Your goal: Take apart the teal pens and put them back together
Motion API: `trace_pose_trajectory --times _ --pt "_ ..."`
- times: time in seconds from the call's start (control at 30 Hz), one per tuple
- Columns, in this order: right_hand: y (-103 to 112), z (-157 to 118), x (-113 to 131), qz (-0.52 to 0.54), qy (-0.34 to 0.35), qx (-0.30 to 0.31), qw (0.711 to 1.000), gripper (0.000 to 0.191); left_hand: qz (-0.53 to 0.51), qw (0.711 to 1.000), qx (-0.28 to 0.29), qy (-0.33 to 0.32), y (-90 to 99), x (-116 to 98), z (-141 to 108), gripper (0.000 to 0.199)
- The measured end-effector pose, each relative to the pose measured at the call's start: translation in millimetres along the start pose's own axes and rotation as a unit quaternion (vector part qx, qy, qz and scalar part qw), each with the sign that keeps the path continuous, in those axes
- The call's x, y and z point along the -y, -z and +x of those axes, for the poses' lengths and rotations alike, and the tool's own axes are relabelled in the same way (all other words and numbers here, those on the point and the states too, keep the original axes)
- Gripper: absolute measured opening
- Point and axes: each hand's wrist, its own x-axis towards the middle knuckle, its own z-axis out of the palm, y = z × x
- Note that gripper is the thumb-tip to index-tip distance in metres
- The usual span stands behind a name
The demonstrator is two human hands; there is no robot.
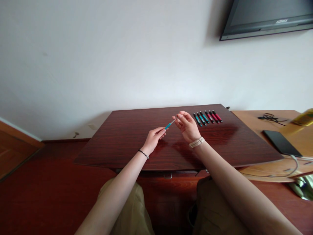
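Above the dark wooden table, my left hand [155,138] pinches the teal barrel of a pen [167,126]. A thin pale rod, looking like the pen's refill [173,121], sticks out of the barrel up and to the right. The fingertips of my right hand [187,125] close around the far end of that rod; anything small between them is too fine to make out. Right of my right hand lie three teal and black pens [201,118] and three pink and black pens [214,117], side by side in a row.
The brown table [117,140] stands against a white wall. On a lighter wooden desk [303,137] at the right are a black phone [281,143], a coiled black cable [271,118] and a yellow package [303,117]. A television [269,19] hangs above.
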Motion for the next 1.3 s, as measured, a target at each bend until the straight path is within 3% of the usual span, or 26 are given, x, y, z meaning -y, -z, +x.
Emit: trace_pose_trajectory --times 0.47,0.77,0.93,0.97,1.03,1.13,1.2,1.3 --pt "-10.7 -9.6 -6.9 -0.085 0.034 0.041 0.995 0.044 -0.009 1.000 0.030 0.005 0.4 -1.7 -2.0 0.040" --pt "-5.9 -10.1 -12.9 -0.073 0.016 0.045 0.996 0.044 -0.013 0.999 0.038 0.003 -0.3 -1.6 -2.6 0.040" --pt "2.6 -4.9 -1.7 -0.149 0.032 0.087 0.984 0.049 -0.025 0.999 0.032 0.003 0.1 -1.8 -2.8 0.042" --pt "7.9 -1.7 2.2 -0.184 0.049 0.085 0.978 0.049 -0.026 0.999 0.033 0.002 0.3 -1.9 -2.9 0.042" --pt "22.5 6.1 10.4 -0.286 0.105 0.024 0.952 0.045 -0.026 0.999 0.037 0.001 0.9 -2.0 -3.3 0.042" --pt "50.2 18.1 19.9 -0.474 0.160 -0.098 0.860 0.044 -0.029 0.999 0.044 0.001 1.8 -2.4 -3.5 0.042" --pt "68.6 24.8 21.9 -0.544 0.145 -0.128 0.817 0.046 -0.029 0.998 0.047 0.004 2.1 -3.0 -3.3 0.042" --pt "90.6 32.1 18.1 -0.572 0.087 -0.108 0.808 0.055 -0.026 0.999 0.046 0.006 1.8 -3.7 -2.8 0.042"
